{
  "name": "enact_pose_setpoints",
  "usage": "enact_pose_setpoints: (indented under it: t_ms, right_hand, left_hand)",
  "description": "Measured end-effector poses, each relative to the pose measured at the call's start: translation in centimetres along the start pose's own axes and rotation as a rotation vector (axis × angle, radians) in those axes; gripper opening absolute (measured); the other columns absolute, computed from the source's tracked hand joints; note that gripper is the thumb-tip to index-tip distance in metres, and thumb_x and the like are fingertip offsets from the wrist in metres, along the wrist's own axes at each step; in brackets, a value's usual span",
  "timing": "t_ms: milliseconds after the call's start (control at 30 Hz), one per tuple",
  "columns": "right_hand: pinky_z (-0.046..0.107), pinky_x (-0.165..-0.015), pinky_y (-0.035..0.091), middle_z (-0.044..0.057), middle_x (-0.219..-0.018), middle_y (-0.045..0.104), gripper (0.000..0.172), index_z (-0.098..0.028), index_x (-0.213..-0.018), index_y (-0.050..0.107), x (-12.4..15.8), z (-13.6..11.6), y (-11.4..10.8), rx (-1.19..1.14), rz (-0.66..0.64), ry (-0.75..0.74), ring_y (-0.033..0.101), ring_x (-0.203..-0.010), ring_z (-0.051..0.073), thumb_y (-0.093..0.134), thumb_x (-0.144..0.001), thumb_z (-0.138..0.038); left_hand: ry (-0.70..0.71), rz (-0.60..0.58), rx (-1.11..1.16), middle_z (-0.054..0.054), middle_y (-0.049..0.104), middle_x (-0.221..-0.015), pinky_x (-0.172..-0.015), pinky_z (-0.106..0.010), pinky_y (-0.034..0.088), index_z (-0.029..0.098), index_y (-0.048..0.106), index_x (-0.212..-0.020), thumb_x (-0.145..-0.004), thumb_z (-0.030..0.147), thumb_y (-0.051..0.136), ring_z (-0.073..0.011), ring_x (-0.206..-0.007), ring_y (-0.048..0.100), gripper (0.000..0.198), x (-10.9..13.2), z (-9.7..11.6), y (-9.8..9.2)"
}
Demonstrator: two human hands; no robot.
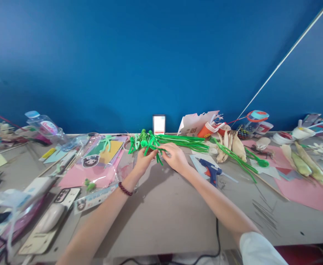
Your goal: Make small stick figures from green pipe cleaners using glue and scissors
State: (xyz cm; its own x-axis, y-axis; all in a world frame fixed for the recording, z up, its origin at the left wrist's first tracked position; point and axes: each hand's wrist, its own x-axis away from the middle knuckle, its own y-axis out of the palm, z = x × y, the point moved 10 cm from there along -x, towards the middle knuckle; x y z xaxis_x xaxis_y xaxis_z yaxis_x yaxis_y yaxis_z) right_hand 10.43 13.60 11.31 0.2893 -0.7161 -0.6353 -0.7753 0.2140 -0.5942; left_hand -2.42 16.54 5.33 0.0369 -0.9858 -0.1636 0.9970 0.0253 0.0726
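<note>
Both my hands meet at the far middle of the grey table, over a bundle of bright green pipe cleaners. My left hand is closed round the curled, twisted ends of the bundle. My right hand pinches a green strand just beside it, fingers curled. The long straight stems run off to the right behind my right hand. A dark red bead bracelet sits on my left wrist.
A blue glue gun lies right of my hands, its cable running to the front edge. Dried corn husks, orange paper cups and pink paper lie on the right. Craft packets, a phone and a plastic bottle fill the left.
</note>
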Motion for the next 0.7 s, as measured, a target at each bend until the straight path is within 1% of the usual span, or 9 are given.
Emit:
enact_pose_setpoints:
  t_ms: [133, 200, 233, 333, 400, 467, 533, 633, 700]
  right_hand:
    - [0.031, -0.082, 0.049, 0.005, -0.094, 0.068, 0.019, -0.021, -0.091, 0.066, -0.3, 0.5, -0.5, -0.189, 0.026, 0.084, 0.062, -0.091, 0.019, 0.051, -0.081, -0.018]
    - [0.029, -0.079, 0.05, 0.004, -0.092, 0.069, 0.016, -0.02, -0.089, 0.066, -0.5, 0.8, -0.7, -0.251, 0.034, 0.122, 0.063, -0.088, 0.018, 0.052, -0.081, -0.02]
    - [0.029, -0.078, 0.05, 0.004, -0.091, 0.069, 0.016, -0.02, -0.088, 0.066, -0.6, 0.9, -0.8, -0.271, 0.038, 0.138, 0.064, -0.087, 0.017, 0.052, -0.081, -0.021]
    - [0.028, -0.077, 0.05, 0.005, -0.092, 0.069, 0.015, -0.02, -0.088, 0.066, -0.8, 1.1, -1.3, -0.289, 0.047, 0.143, 0.064, -0.087, 0.017, 0.053, -0.081, -0.022]
    - [0.028, -0.079, 0.05, 0.005, -0.093, 0.068, 0.015, -0.02, -0.086, 0.066, -0.9, 1.0, -1.7, -0.278, 0.06, 0.112, 0.063, -0.089, 0.017, 0.053, -0.082, -0.02]
    - [0.029, -0.082, 0.049, 0.005, -0.093, 0.067, 0.015, -0.02, -0.086, 0.066, -0.9, 0.8, -1.9, -0.263, 0.062, 0.078, 0.062, -0.091, 0.017, 0.052, -0.082, -0.018]
    - [0.031, -0.084, 0.048, 0.005, -0.094, 0.066, 0.016, -0.021, -0.086, 0.066, -0.9, 0.6, -1.9, -0.243, 0.047, 0.045, 0.061, -0.093, 0.018, 0.05, -0.083, -0.018]
    - [0.031, -0.085, 0.047, 0.006, -0.098, 0.064, 0.018, -0.021, -0.089, 0.066, -0.9, 0.2, -1.6, -0.208, -0.001, -0.016, 0.06, -0.096, 0.018, 0.049, -0.085, -0.017]
    - [0.031, -0.086, 0.046, 0.006, -0.102, 0.062, 0.019, -0.021, -0.091, 0.066, -0.8, -0.1, -1.3, -0.179, -0.041, -0.056, 0.059, -0.098, 0.018, 0.048, -0.086, -0.016]
  left_hand:
    - [-0.067, -0.024, 0.1, 0.001, 0.055, -0.059, -0.059, -0.027, 0.045, 0.017, 0.055, -0.064, -0.061, 0.035, 0.072, -0.0121, -0.057, 0.052, 0.025, -0.2, -1.0, -0.1]
    - [-0.102, -0.088, 0.173, 0.0, 0.057, -0.063, -0.062, -0.029, 0.047, 0.017, 0.057, -0.068, -0.06, 0.034, 0.073, -0.0134, -0.059, 0.055, 0.024, -0.4, -1.2, 0.1]
    - [-0.119, -0.136, 0.214, -0.001, 0.059, -0.067, -0.063, -0.03, 0.047, 0.018, 0.058, -0.071, -0.061, 0.034, 0.072, -0.0143, -0.061, 0.056, 0.023, -0.5, -1.0, 0.2]
    - [-0.173, -0.42, 0.289, -0.009, 0.064, -0.077, -0.062, -0.034, 0.048, 0.016, 0.063, -0.072, -0.068, 0.046, 0.062, -0.0192, -0.065, 0.059, 0.03, -0.2, -0.1, 1.9]
    - [-0.211, -0.476, 0.306, -0.013, 0.065, -0.081, -0.064, -0.038, 0.048, 0.016, 0.065, -0.077, -0.071, 0.055, 0.052, -0.0231, -0.07, 0.061, 0.042, -0.3, 0.3, 1.8]
    - [-0.251, -0.45, 0.264, -0.015, 0.066, -0.081, -0.063, -0.039, 0.048, 0.014, 0.066, -0.083, -0.074, 0.06, 0.044, -0.0257, -0.073, 0.062, 0.051, -0.8, 0.1, 1.1]
    - [-0.21, -0.303, 0.175, -0.013, 0.066, -0.083, -0.062, -0.036, 0.048, 0.015, 0.064, -0.092, -0.076, 0.059, 0.045, -0.0241, -0.073, 0.062, 0.051, -1.8, 0.0, -0.7]
    - [0.051, -0.049, -0.061, -0.007, 0.065, -0.092, -0.07, -0.03, 0.047, 0.02, 0.061, -0.104, -0.071, 0.045, 0.063, -0.0193, -0.083, 0.06, 0.041, -2.8, 2.4, -3.6]
    - [0.196, -0.071, -0.222, -0.007, 0.065, -0.096, -0.075, -0.028, 0.046, 0.021, 0.065, -0.098, -0.071, 0.04, 0.066, -0.0197, -0.089, 0.059, 0.034, -2.6, 4.2, -3.4]
